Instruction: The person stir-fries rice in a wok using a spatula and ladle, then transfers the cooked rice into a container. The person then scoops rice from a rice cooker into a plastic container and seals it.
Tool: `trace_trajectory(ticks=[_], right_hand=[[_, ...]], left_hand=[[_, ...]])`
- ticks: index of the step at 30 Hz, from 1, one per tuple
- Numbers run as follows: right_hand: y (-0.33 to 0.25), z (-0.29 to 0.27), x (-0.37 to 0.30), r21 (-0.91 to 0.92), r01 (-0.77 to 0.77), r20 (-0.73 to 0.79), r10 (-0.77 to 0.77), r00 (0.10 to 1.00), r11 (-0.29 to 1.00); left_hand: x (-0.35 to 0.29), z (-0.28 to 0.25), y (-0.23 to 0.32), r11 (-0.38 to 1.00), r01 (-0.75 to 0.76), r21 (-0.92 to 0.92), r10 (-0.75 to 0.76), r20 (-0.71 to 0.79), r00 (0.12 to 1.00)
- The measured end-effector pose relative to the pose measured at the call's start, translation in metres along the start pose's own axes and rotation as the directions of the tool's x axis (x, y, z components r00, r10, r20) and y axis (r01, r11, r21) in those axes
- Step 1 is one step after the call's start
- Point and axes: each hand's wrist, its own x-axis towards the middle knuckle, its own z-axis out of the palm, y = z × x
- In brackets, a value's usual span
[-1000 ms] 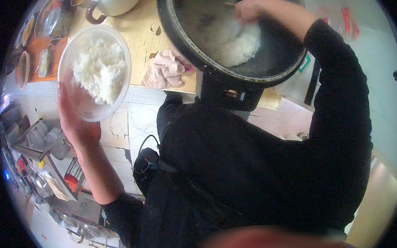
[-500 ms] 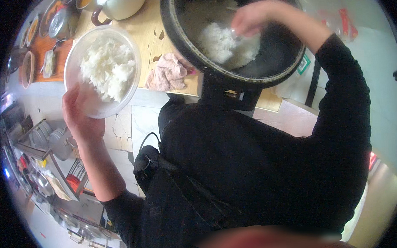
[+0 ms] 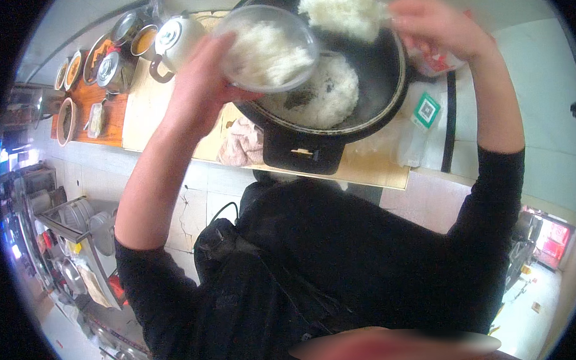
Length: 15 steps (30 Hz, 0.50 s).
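Note:
My left hand [image 3: 205, 78] grips the rim of a translucent plastic bowl [image 3: 305, 36] with white rice in it. The bowl is tilted over the left part of a large black rice cooker [image 3: 396, 90]. Above the cooker's far side, my right hand [image 3: 432, 29] is closed on what looks like a rice paddle, its blade hidden under a big clump of rice [image 3: 342, 13]. More cooked rice [image 3: 332, 93] lies inside the pot, with a dark hollow where the bottom shows.
A pinkish cloth [image 3: 242, 143] lies on the wooden table [image 3: 370, 171] by the cooker. To the left stand a white teapot [image 3: 175, 38], a metal pot [image 3: 114, 72] and several bowls. A green-edged card [image 3: 427, 110] and a clear plastic bag are at the right.
My left hand has brought the bowl rightward, from beside the cooker to over it. My right hand has risen out of the pot with a clump of rice. The view has shifted.

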Motion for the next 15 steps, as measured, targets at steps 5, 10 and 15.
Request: trace_trajectory(ticks=[5,10,15], right_hand=[[-0.024,0.086,-0.022,-0.784,-0.052,-0.436,-0.489,0.756,0.618],[-0.021,0.117,-0.023,-0.735,-0.067,-0.502,-0.474,0.723,0.675],[-0.029,0.087,-0.039,-0.612,-0.01,-0.536,-0.406,0.74,0.791]], left_hand=[[0.038,0.057,-0.017,0.993,-0.066,-0.103,0.075,0.086,0.993],[0.05,0.066,-0.022,0.988,-0.055,-0.146,0.069,0.088,0.994],[0.039,0.053,-0.014,0.98,-0.071,-0.187,0.092,0.105,0.99]])
